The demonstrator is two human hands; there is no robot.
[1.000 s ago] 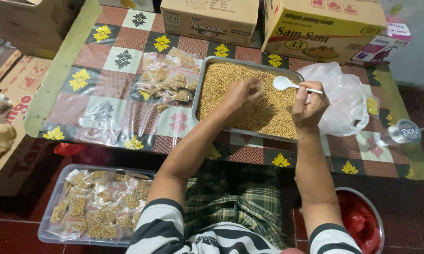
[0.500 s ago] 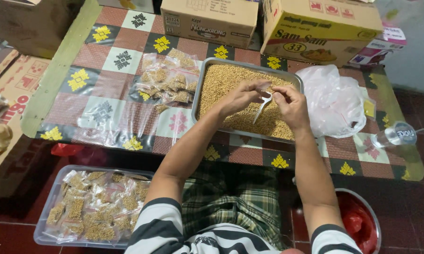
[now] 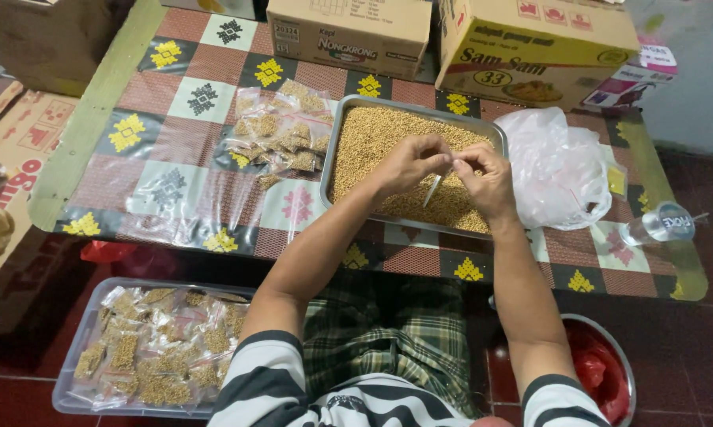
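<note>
while both hands meet over the metal tray (image 3: 337, 150) of golden grain, the left hand (image 3: 408, 164) and right hand (image 3: 489, 180) pinch a small clear bag (image 3: 433, 190) between closed fingertips. filled packets (image 3: 281, 134) lie at nine o'clock of the tray; a plastic tub (image 3: 76, 379) at seven o'clock holds more.

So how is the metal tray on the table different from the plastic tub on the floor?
The metal tray is grey and holds loose golden grains; the plastic tub is see-through and holds grains sealed in small bags. Both hands, left and right, work over the tray; nobody touches the tub. Both are shallow rectangles.
</note>
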